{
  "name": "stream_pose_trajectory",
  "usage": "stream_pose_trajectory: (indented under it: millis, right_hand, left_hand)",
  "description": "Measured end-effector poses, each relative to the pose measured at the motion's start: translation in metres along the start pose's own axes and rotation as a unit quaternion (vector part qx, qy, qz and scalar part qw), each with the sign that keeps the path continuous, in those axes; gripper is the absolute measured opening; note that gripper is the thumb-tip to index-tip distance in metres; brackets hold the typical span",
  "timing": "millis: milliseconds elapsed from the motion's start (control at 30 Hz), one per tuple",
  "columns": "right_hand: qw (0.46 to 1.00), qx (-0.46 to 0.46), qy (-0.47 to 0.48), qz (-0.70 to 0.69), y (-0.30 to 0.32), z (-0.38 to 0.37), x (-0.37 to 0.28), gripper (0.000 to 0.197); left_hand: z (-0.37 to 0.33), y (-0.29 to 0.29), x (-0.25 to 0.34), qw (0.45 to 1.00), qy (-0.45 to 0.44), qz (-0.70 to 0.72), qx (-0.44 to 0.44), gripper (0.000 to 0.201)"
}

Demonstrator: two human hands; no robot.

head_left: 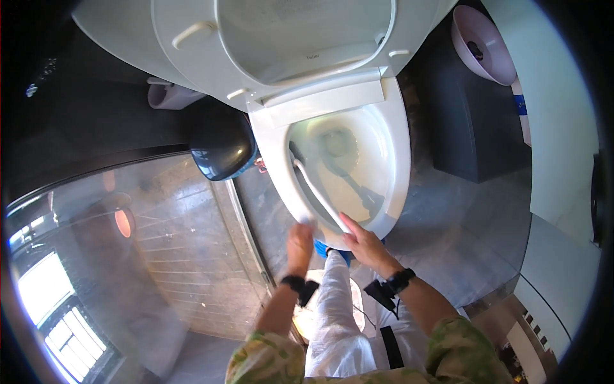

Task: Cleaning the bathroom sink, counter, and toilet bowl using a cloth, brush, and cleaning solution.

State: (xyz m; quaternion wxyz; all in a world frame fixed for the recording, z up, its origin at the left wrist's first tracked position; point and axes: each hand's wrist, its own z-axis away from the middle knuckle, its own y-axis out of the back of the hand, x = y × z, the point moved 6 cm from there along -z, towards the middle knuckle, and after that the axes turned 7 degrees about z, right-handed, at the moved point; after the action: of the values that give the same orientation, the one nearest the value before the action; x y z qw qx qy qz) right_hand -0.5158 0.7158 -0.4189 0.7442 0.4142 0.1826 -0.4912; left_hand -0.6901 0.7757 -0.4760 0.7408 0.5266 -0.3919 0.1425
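A white toilet (398, 153) stands in front of me, its seat and lid raised. My right hand (369, 246) is closed around the end of a toilet brush (318, 193) with a curved white handle. The brush slants over the front of the bowl, and its dark head rests against the inner left wall. Beside the front left of the rim is my left hand (299, 248). Its fingers look curled in, with a blurred whitish patch at their tips that I cannot make out. Shadows of the hand and brush fall across the bowl's inside.
Left of the toilet stands a dark bin (220, 144) with a blue liner. A pale holder (173, 96) hangs on the dark wall behind it. A glass panel (192, 237) fills the left side. At right, a pink basin (483, 48) tops a dark block (476, 134).
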Motion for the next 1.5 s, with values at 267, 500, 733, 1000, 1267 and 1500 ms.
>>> stream_pose_trajectory:
  millis: [267, 500, 733, 1000, 1267, 1500]
  right_hand:
    - [0.995, 0.004, 0.014, 0.094, 0.015, 0.117, 0.043, 0.052]
    - [0.998, -0.009, 0.011, 0.064, 0.000, 0.019, -0.005, 0.046]
    - [0.993, 0.091, 0.027, -0.071, 0.019, -0.031, -0.015, 0.040]
    - [0.990, 0.101, 0.013, -0.096, 0.018, -0.012, -0.023, 0.038]
    - [0.958, 0.188, -0.059, 0.209, 0.133, -0.023, 0.017, 0.038]
    - [0.966, 0.246, -0.010, -0.072, 0.101, -0.081, 0.083, 0.039]
  left_hand:
    - [0.134, 0.064, -0.007, 0.946, 0.307, 0.091, 0.056, 0.018]
    - [0.186, 0.097, -0.030, 0.886, 0.413, 0.185, 0.102, 0.015]
    - [0.195, 0.149, -0.001, 0.891, 0.362, 0.221, 0.159, 0.014]
    - [0.249, 0.167, 0.020, 0.791, 0.451, 0.313, 0.269, 0.012]
    - [0.291, 0.138, 0.027, 0.741, 0.492, 0.340, 0.307, 0.014]
    - [0.274, 0.123, 0.042, 0.716, 0.477, 0.396, 0.321, 0.013]
